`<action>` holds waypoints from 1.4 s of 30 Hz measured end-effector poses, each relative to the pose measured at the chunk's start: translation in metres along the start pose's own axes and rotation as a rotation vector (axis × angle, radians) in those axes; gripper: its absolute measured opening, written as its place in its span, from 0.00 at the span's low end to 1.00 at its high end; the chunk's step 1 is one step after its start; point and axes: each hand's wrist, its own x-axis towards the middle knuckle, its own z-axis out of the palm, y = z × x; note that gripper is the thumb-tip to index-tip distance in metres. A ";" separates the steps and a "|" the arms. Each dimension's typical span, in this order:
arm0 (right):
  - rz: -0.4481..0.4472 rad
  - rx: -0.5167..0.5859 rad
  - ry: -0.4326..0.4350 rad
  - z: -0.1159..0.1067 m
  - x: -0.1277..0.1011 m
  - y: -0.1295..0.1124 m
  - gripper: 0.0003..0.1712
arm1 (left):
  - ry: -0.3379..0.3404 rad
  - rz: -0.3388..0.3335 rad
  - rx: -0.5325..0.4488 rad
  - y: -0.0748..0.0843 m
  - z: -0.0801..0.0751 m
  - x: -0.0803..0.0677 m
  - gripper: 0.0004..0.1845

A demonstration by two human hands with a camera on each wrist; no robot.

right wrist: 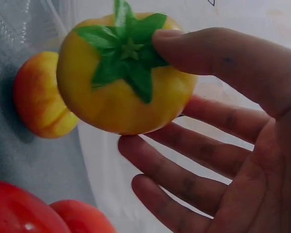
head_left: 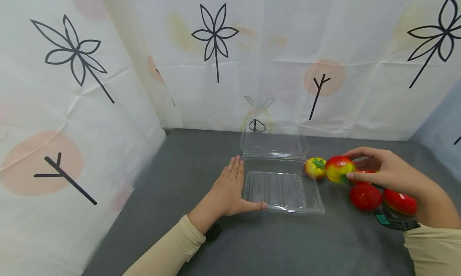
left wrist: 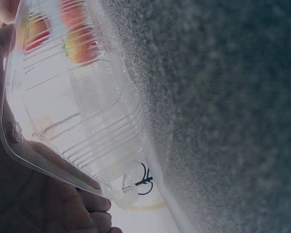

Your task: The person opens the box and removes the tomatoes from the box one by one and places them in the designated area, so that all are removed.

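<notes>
A red-and-yellow tomato with a green leafy top is in my right hand, held between thumb and fingertips. In the right wrist view the thumb lies on the green leaves of this tomato. Against the left side of a clear plastic container rests my left hand, fingers straight along the edge and thumb on the front rim. The container's hinged lid stands raised at the back. Beside its right wall sits another yellow-and-red fruit with a green top.
Several red fruits lie under and near the right hand, among them a round one and one by the wrist. A grey cloth covers the table. Printed fabric walls stand behind and at the left.
</notes>
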 end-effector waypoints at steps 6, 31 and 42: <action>-0.025 0.010 -0.067 0.004 0.003 0.009 0.29 | 0.002 0.001 -0.006 -0.001 0.000 0.000 0.77; -0.072 0.104 -0.327 0.023 0.017 0.013 0.28 | -0.002 0.001 -0.014 -0.001 0.000 0.000 0.77; -0.083 0.140 -0.369 0.025 0.019 0.013 0.28 | 0.001 0.003 -0.023 -0.001 0.000 0.001 0.76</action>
